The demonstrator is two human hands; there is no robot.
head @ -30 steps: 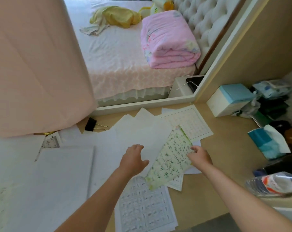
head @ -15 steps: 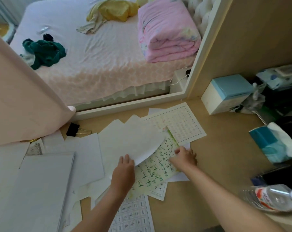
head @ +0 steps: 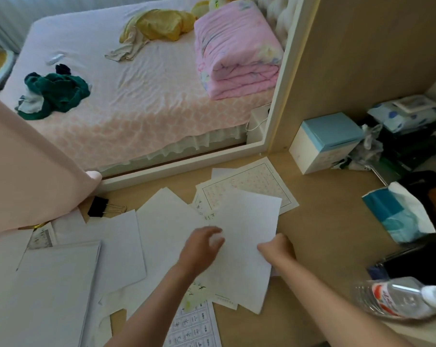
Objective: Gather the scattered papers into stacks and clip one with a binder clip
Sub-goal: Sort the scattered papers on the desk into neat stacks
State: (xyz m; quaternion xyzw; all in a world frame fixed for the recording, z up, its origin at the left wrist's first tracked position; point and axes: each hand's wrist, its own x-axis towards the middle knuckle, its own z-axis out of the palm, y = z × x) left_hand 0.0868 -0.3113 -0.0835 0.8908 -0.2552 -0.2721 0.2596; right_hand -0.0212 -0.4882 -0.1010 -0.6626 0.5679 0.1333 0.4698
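Since half a second ago the blank sheet (head: 247,221) has swung down over the green-printed page (head: 195,294), and only slivers of that page still show. The curled right hand (head: 278,247) pinches the sheet's right edge. The left hand (head: 202,245) lies on top of it, too motion-blurred to tell whether it grips. Other papers (head: 127,246) fan across the wooden desk (head: 324,234), some cut off at the bottom. The binder clip (head: 96,207) lies apart on the left, beside a pink curtain (head: 31,176). A bed (head: 137,101) lies beyond a white frame.
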